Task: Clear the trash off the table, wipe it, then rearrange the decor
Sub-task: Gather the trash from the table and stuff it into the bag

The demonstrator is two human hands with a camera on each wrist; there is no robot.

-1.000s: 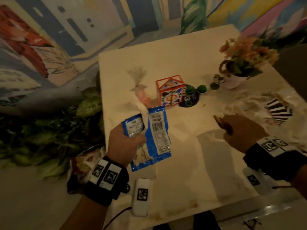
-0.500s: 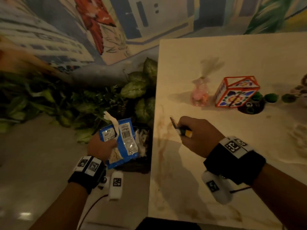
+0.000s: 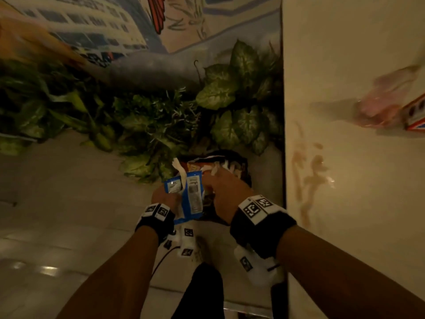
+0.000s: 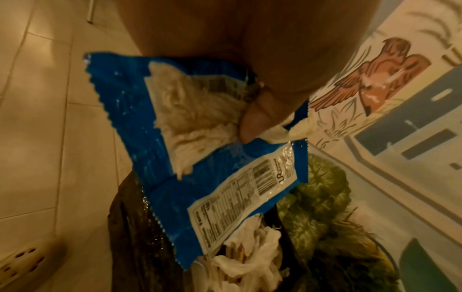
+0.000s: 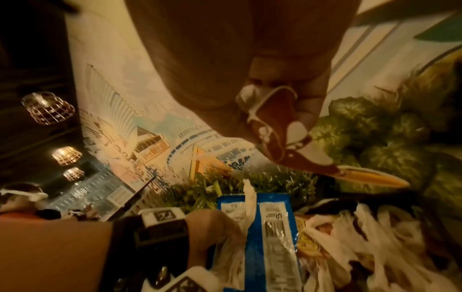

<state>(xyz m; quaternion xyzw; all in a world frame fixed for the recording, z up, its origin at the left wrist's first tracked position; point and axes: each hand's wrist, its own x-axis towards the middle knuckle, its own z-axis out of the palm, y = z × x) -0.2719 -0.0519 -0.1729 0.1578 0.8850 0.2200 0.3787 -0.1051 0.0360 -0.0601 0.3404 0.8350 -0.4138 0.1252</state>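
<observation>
Holding, left hand [image 3: 163,199]: crinkled blue foil snack wrapper [image 3: 192,199] with white nutrition panel and barcode, zigzag-cut edges; thumb clamps a crumpled white paper napkin [image 4: 190,122] against its face.
Holding, right hand [image 3: 226,194]: small brown-and-white candy wrapper with a yellow end [image 5: 282,136], pinched between fingers and thumb.
Position: both hands close together, off the table's left side, over the bin.
Beneath: dark trash bag [image 4: 130,227] on the floor, stuffed with white napkins and wrappers.
Right: pale stone table [image 3: 358,77], brown smear near its edge; blurred pink cellophane packet [image 3: 377,107] lying farther on.
Beyond: green leafy plants [image 3: 230,93], painted mural wall [image 3: 96,24].
</observation>
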